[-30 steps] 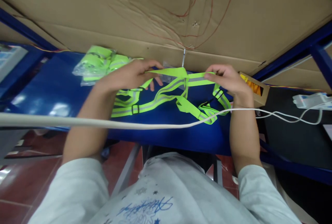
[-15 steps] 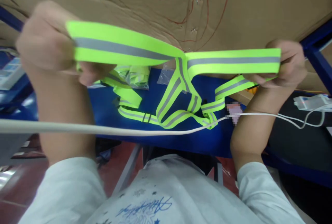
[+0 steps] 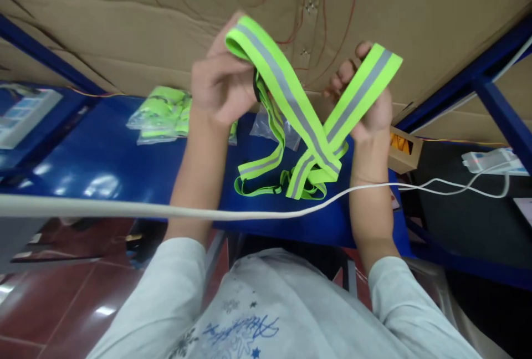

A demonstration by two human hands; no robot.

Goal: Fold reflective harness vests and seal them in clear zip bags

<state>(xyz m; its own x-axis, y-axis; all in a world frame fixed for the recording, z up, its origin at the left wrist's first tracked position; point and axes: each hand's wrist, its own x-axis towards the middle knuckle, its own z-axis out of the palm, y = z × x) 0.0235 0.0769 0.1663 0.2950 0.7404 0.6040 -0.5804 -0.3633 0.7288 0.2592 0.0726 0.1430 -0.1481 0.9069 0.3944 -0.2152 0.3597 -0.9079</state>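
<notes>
Fluorescent green with a grey stripe, the strap harness [image 3: 286, 93] was raised in the head view between both hands, its lower loops resting towards the tabletop's [image 3: 95, 137] front edge. One band, looped over the left hand [image 3: 222, 82], was slanted down rightward; another, laid across the right hand [image 3: 380, 107], was slanted down leftward. Their crossing was placed below the fingers, nearer the right hand. The right fingers were half curled; whether either hand was pinching could not be told. Bagged straps [image 3: 160, 112] were seen along the back edge.
</notes>
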